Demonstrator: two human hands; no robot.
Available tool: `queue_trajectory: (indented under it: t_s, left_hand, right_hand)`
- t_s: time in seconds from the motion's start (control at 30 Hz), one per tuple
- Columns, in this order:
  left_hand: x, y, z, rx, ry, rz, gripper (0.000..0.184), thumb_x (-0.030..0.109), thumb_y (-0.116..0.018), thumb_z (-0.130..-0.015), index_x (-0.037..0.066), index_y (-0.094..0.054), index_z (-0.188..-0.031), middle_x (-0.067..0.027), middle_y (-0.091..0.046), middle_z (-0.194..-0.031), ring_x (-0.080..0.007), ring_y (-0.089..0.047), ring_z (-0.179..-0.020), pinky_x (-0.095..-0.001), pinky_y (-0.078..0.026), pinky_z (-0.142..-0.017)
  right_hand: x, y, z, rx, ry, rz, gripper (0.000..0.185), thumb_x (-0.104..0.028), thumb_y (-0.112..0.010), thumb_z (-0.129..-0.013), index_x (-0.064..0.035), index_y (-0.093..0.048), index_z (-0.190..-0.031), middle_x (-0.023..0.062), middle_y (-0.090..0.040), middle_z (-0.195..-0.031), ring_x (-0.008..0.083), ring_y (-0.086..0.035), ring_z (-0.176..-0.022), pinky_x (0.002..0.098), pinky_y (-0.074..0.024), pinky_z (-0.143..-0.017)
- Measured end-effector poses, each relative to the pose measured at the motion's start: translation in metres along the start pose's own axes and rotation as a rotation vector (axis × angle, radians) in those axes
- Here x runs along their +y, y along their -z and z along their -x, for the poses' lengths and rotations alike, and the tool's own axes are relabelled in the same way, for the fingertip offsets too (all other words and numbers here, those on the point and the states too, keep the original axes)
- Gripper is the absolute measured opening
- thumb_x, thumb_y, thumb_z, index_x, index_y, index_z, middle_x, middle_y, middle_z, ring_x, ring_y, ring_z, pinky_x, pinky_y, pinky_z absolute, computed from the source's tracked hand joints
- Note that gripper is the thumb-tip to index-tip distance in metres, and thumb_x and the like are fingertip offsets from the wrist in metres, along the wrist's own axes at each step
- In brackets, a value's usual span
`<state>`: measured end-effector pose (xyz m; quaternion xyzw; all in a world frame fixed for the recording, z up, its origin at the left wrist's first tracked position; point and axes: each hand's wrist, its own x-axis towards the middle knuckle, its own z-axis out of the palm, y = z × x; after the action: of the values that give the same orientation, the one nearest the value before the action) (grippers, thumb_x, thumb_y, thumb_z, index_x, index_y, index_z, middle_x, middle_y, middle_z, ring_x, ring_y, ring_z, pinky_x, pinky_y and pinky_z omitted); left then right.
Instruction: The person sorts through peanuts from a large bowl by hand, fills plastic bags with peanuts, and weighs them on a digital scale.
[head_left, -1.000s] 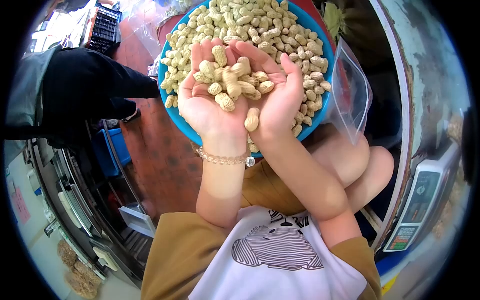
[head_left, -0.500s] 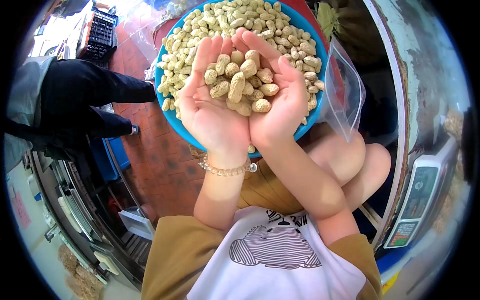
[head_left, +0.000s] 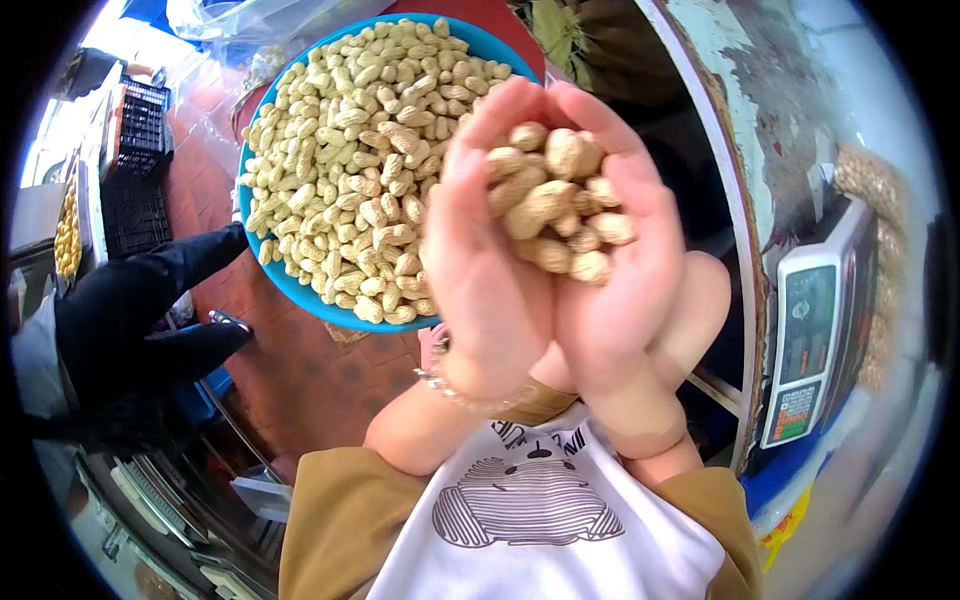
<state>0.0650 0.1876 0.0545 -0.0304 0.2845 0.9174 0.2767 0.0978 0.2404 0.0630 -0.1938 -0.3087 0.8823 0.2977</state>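
Cupped together, my left hand (head_left: 490, 260) and my right hand (head_left: 625, 260) hold a heap of unshelled peanuts (head_left: 545, 207) between the palms. The hands touch along their inner edges, and their fingers curl up around the nuts. A beaded bracelet (head_left: 470, 395) circles my left wrist. To the left of my hands, a round blue basin (head_left: 290, 292) is full of peanuts (head_left: 350, 170). My left hand overlaps the basin's right side in view.
A digital scale (head_left: 805, 320) stands on the counter at the right, with bagged nuts (head_left: 875, 340) behind it. A person in dark trousers (head_left: 130, 310) is at the left, near black crates (head_left: 138, 130). Clear plastic bags (head_left: 240, 25) lie beyond the basin.
My cupped hands have moved right and closer to the camera with the peanuts, off the middle of the basin. The view has shifted, so the basin now appears further left.
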Motion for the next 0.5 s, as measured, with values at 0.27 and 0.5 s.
queue_trajectory:
  t_s: [0.27, 0.5]
  left_hand:
    - [-0.042, -0.021, -0.008, 0.154, 0.146, 0.154, 0.042, 0.022, -0.037, -0.101, -0.001, -0.047, -0.135, -0.0123, -0.057, -0.125, -0.0232, -0.055, -0.116, -0.0382, -0.043, -0.104]
    - [-0.047, -0.011, -0.009, 0.255, 0.278, 0.173, 0.027, 0.02, -0.039, -0.1, 0.001, -0.052, -0.114, -0.0125, -0.062, -0.111, -0.025, -0.06, -0.107, -0.0405, -0.045, -0.099]
  right_hand:
    - [-0.032, 0.04, -0.023, 0.127, -0.136, 0.139, 0.042, -0.02, -0.04, -0.094, 0.0057, -0.059, -0.121, 0.0149, -0.063, -0.116, 0.0223, -0.061, -0.107, 0.0359, -0.0466, -0.1]
    - [-0.021, 0.048, -0.02, 0.202, -0.131, 0.119, 0.032, -0.017, -0.052, -0.09, 0.0036, -0.064, -0.112, 0.0092, -0.063, -0.107, 0.0172, -0.059, -0.102, 0.03, -0.0468, -0.094]
